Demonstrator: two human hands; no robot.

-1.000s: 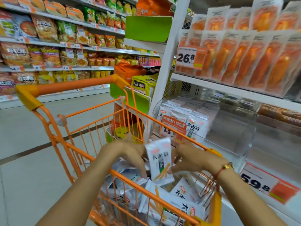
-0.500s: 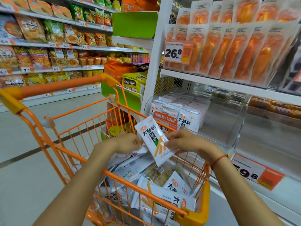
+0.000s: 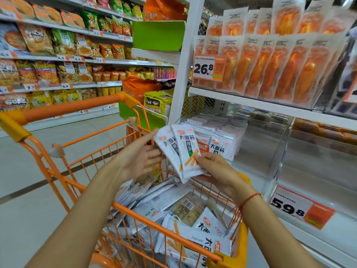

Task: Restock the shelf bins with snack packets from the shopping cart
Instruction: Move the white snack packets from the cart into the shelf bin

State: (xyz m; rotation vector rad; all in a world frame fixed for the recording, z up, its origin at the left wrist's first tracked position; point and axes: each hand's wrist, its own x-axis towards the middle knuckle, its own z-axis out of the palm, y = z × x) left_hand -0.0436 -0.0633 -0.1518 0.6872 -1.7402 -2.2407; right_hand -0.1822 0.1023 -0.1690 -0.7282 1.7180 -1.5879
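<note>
Two white snack packets with black lettering are fanned out above the orange shopping cart. My right hand pinches their lower ends, thumb on the front packet. My left hand is spread with straight fingers, its fingertips touching the left packet's edge. Just behind the packets stands a clear shelf bin holding several upright packets of the same snack. Many more packets lie piled in the cart.
A white shelf post rises behind the cart. Orange-packed snacks fill the upper shelf above a 26.8 price tag. A 59.8 tag marks the lower shelf edge. Across the aisle stand shelves of snack bags.
Both hands lifted out of the cart toward the shelf bin. One packet held between both hands became two fanned packets in my right hand, and my left hand opened flat.
</note>
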